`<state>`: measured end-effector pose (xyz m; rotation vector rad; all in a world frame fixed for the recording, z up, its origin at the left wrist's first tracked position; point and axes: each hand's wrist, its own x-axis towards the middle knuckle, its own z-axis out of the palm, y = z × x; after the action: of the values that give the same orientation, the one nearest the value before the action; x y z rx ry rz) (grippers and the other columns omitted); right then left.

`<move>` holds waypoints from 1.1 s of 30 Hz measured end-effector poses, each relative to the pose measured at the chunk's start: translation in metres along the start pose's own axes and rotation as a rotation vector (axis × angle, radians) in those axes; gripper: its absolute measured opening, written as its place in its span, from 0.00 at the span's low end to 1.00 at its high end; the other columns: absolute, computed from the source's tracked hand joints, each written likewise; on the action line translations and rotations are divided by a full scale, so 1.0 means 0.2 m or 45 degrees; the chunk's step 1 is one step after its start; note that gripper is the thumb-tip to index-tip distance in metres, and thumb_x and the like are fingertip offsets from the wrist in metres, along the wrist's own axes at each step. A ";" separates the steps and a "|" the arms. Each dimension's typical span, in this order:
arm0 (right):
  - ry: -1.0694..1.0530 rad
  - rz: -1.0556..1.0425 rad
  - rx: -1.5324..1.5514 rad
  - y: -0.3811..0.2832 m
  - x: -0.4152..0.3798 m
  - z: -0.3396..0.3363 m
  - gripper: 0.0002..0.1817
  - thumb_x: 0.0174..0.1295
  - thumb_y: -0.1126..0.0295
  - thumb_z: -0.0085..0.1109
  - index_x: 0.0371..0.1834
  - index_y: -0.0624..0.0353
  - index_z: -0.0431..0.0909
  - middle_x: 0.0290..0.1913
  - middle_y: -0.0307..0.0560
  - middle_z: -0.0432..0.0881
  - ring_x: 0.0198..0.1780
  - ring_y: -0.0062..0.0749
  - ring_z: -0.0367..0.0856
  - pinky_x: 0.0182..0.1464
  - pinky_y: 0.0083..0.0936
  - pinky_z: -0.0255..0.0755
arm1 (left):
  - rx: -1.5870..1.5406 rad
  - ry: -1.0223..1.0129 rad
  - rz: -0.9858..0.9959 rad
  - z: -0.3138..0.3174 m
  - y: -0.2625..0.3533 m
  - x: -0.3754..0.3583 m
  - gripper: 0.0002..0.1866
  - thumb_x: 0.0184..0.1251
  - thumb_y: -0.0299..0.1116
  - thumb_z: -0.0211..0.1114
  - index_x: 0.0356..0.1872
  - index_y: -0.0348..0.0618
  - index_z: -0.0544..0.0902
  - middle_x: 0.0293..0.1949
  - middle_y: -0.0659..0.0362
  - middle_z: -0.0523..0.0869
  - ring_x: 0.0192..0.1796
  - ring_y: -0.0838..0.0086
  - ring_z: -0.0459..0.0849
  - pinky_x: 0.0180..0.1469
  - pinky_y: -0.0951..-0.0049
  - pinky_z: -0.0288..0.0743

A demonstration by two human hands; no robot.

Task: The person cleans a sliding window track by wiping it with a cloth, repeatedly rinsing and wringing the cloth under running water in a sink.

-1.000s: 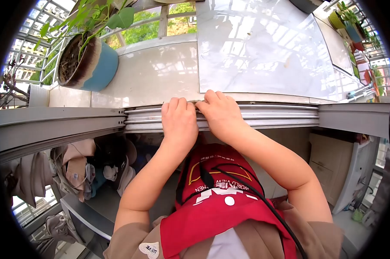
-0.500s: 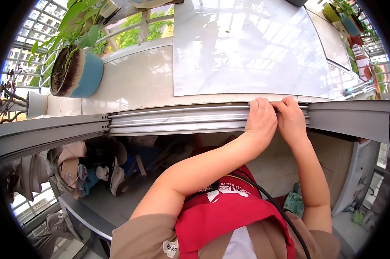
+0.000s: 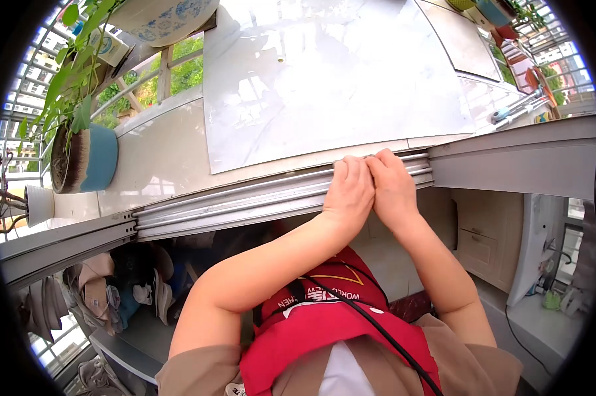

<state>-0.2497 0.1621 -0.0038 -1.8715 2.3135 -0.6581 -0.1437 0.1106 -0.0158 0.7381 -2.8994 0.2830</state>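
At the right part of the metal sliding track [image 3: 245, 206], my left hand [image 3: 349, 190] is closed, its fingers curled over the far rail. Right beside it is my right hand [image 3: 391, 188], also closed, with the thumbs and index fingers of both hands nearly touching. Whatever the fingertips may pinch is hidden by the hands. The track has several parallel rails and runs between two grey frame sections, the left one [image 3: 67, 243] and the right one [image 3: 515, 157]. Just past the fingers lies a glossy white sheet [image 3: 337, 86] on a pale tiled ledge [image 3: 149, 155].
On the left of the ledge stand a blue-and-brown plant pot [image 3: 100, 157] and a white pot [image 3: 39, 206]. A patterned basin [image 3: 172, 18] sits farther back. Tools with silver handles [image 3: 515, 109] lie at the right. Below the track are piled clothes [image 3: 103, 290] and a cabinet [image 3: 477, 251].
The camera view has turned and shifted. My hands have come closer together and sit slightly farther left along the track. Both stay closed at the far rail.
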 end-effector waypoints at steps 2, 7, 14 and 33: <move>-0.042 -0.154 -0.110 -0.18 0.04 0.13 0.06 0.48 0.71 0.57 0.30 0.56 0.76 0.35 0.43 0.72 0.38 0.34 0.76 0.33 0.26 0.75 | -0.016 -0.028 -0.085 -0.02 -0.17 -0.16 0.15 0.49 0.34 0.58 0.40 0.40 0.78 0.36 0.56 0.75 0.44 0.64 0.72 0.45 0.67 0.63; -0.114 -0.234 0.008 -0.55 0.13 0.35 0.06 0.49 0.69 0.58 0.30 0.56 0.79 0.36 0.43 0.74 0.38 0.32 0.76 0.34 0.26 0.75 | -0.151 -0.055 -0.168 -0.09 -0.49 -0.42 0.15 0.51 0.30 0.60 0.42 0.39 0.78 0.38 0.55 0.75 0.45 0.62 0.73 0.45 0.64 0.64; -0.186 0.012 0.007 -0.22 0.09 0.12 0.05 0.48 0.72 0.59 0.30 0.56 0.78 0.33 0.45 0.73 0.37 0.37 0.78 0.35 0.30 0.77 | -0.266 -0.055 -0.083 -0.07 -0.26 -0.18 0.13 0.47 0.27 0.59 0.36 0.35 0.77 0.35 0.53 0.74 0.42 0.62 0.72 0.44 0.65 0.64; -0.066 0.460 -0.418 0.38 0.01 -0.19 0.05 0.57 0.79 0.52 0.35 0.63 0.77 0.44 0.50 0.74 0.41 0.49 0.79 0.41 0.41 0.76 | -1.249 0.201 -0.015 -0.20 -0.13 -0.19 0.10 0.48 0.21 0.63 0.35 0.41 0.82 0.35 0.58 0.80 0.40 0.63 0.78 0.43 0.66 0.71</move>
<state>-0.3332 0.1815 0.0017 -1.4808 2.7555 -0.1937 -0.0943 0.1138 0.0206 0.4947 -2.4083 -0.9593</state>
